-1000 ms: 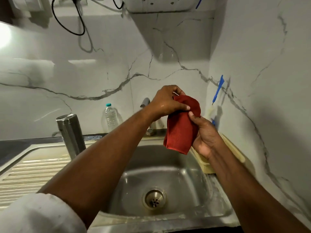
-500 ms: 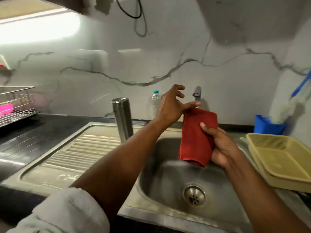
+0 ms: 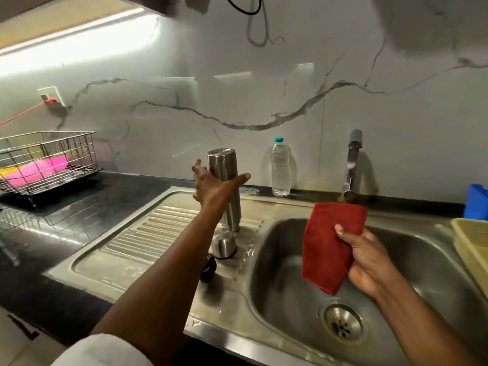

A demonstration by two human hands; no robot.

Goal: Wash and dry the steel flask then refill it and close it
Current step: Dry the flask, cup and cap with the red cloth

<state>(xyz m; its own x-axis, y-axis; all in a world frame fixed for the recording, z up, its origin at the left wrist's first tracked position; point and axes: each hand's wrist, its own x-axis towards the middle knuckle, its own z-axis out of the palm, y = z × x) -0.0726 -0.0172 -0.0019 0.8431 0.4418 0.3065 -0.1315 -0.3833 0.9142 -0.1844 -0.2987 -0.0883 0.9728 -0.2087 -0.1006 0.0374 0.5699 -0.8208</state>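
The steel flask stands upside down on the ribbed drainboard left of the sink basin. Its steel cap lies on the drainboard just in front of it, with a black ring beside the cap. My left hand is spread open right in front of the flask's middle, fingers to its left and thumb to its right, not closed round it. My right hand grips a folded red cloth above the sink basin.
A clear plastic water bottle with a teal cap stands against the wall behind the sink, next to the tap. A wire dish rack holding pink items sits on the black counter at left. A yellow plastic tray and a blue holder are at right.
My left hand let go of the red cloth and reached left to the flask. My right hand kept the cloth. My view swung left, bringing the dish rack into sight.
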